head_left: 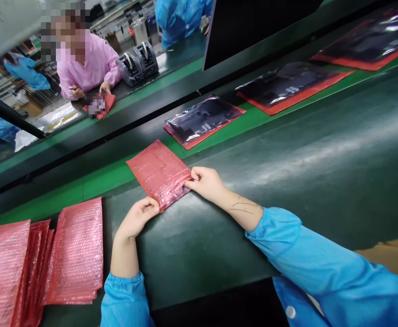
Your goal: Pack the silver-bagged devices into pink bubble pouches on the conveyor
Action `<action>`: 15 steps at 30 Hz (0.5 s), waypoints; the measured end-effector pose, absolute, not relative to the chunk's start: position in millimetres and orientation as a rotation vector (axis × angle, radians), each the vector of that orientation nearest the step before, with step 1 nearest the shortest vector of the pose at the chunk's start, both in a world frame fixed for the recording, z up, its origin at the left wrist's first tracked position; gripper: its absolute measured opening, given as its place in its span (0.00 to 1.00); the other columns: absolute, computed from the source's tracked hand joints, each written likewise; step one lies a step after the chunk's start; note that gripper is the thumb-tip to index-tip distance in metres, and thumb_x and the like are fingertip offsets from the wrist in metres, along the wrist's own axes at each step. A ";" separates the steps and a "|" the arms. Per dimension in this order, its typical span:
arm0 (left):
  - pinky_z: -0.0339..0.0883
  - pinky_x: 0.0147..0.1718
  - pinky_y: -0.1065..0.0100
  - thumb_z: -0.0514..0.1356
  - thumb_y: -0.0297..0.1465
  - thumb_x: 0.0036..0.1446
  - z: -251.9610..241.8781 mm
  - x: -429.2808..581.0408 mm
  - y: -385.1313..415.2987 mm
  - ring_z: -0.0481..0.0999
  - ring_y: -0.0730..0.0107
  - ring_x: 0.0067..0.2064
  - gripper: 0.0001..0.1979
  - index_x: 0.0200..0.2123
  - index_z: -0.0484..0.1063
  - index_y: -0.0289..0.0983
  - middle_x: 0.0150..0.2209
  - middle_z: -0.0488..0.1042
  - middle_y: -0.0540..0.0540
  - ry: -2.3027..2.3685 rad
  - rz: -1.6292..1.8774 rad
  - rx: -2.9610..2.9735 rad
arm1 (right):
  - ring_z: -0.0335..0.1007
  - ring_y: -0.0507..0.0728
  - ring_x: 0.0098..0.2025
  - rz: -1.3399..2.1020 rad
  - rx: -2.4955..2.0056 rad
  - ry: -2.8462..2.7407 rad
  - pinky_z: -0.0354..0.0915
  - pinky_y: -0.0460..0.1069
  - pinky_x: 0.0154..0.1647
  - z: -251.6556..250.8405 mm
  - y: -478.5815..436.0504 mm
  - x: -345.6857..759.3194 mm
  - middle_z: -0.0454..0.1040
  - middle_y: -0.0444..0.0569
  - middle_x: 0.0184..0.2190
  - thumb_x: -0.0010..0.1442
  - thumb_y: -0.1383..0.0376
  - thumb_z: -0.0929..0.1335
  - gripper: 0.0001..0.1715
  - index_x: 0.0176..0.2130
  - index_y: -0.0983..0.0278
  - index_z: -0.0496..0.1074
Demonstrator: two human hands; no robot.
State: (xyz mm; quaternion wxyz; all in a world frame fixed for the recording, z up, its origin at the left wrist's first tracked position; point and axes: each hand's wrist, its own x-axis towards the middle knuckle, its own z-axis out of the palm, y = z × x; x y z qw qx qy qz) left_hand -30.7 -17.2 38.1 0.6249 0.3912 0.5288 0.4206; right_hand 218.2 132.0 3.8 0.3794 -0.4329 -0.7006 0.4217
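A pink bubble-wrap pouch (158, 170) lies flat on the dark green work surface (287, 181), its near edge toward me. My left hand (137, 218) pinches the pouch's near left corner. My right hand (206, 181) grips the near right corner, fingers closed on the edge. Both arms wear blue sleeves.
A pile of pink bubble pouches (38, 259) lies at the lower left. Three dark bagged items on red pouches (204, 120) (289, 86) (369, 38) sit along the green belt behind. A person in pink (90, 63) works across the line beside tape dispensers (137, 63). A black panel (253, 22) stands above.
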 end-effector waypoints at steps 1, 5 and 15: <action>0.75 0.49 0.66 0.75 0.47 0.57 33.9 -28.5 -15.3 0.78 0.68 0.41 0.23 0.36 0.73 0.35 0.37 0.76 0.46 1.209 1.064 0.872 | 0.50 0.50 0.26 1.042 -1.113 -1.818 0.49 0.48 0.30 4.1 130.1 217.6 0.54 0.39 0.19 0.51 0.57 0.71 0.24 0.22 0.61 0.51; 0.76 0.53 0.61 0.71 0.45 0.59 12.9 -12.1 -0.8 0.79 0.66 0.45 0.23 0.49 0.71 0.39 0.47 0.76 0.45 1.457 1.475 0.770 | 0.52 0.50 0.23 1.248 -0.948 -1.971 0.52 0.47 0.28 6.9 111.5 215.8 0.55 0.40 0.17 0.59 0.52 0.70 0.28 0.23 0.60 0.50; 0.69 0.66 0.56 0.68 0.33 0.56 43.7 -54.1 -89.8 0.76 0.55 0.63 0.30 0.62 0.71 0.39 0.63 0.74 0.39 1.864 1.983 0.668 | 0.72 0.55 0.25 1.760 -0.769 -1.999 0.69 0.50 0.30 5.5 92.7 220.1 0.76 0.50 0.27 0.59 0.38 0.74 0.32 0.34 0.61 0.66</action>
